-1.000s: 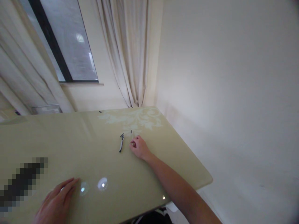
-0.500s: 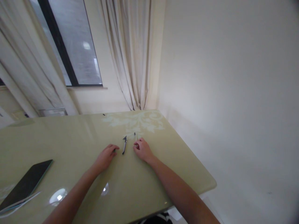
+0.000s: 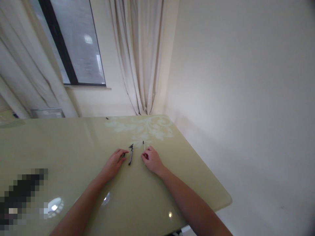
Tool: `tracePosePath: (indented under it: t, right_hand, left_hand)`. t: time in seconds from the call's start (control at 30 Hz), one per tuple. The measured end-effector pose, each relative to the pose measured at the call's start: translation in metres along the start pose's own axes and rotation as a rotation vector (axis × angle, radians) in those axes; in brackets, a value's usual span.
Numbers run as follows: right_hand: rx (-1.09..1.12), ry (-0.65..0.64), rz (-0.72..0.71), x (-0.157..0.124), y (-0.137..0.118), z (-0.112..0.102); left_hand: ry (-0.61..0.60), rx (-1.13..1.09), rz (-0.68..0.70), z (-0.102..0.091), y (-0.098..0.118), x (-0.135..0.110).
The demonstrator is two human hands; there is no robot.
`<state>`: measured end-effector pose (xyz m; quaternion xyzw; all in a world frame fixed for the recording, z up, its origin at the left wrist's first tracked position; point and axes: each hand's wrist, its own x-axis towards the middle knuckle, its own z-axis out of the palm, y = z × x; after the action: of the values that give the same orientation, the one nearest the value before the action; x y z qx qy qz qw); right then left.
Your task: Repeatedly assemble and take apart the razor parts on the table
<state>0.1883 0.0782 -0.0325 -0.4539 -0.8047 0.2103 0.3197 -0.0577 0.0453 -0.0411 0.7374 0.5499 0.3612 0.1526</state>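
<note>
On the glossy table [image 3: 137,193], my right hand [image 3: 153,161] has its fingers closed around a thin pale pen-like stick [image 3: 144,146]. Its dark end points away from me, and the rest is hidden by the fingers. My left hand [image 3: 115,164] rests to the left with thumb and fingers bent together. A small dark bit shows between them, too little to name. Between the two hands lies a dark pen [image 3: 131,156] with its clip end pointing away, close to my left fingertips. Short dark pieces [image 3: 131,146] sit at its far end.
A small dark piece [image 3: 107,118] lies near the table's back edge. At the left is a dark flat object [image 3: 23,193], pixelated now. A wall [image 3: 246,98] runs along the right side, and curtains [image 3: 137,59] hang behind the table.
My left hand has shifted slightly right, nearer the pen. My right hand keeps its hold on the stick. The view has turned slightly.
</note>
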Motion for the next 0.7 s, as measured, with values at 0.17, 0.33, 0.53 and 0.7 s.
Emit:
tracePosePath:
  t: [0.17,0.33,0.53,0.7]
  right_hand:
    - [0.015,-0.006,-0.012,-0.003,-0.002,-0.002]
    - [0.042,0.010,-0.020,-0.005,-0.004,-0.001]
    - [0.037,0.102,-0.042,-0.008,-0.007,-0.005]
    - [0.015,0.091,-0.031,-0.010,-0.008,-0.008]
  left_hand:
    - [-0.004,0.017,0.011,0.001,-0.005,-0.002]
    - [0.010,0.027,-0.015,0.000,-0.011,-0.003]
    - [0.087,0.062,-0.105,-0.004,0.012,-0.010]
    - [-0.013,0.426,-0.243,0.007,0.057,-0.022]
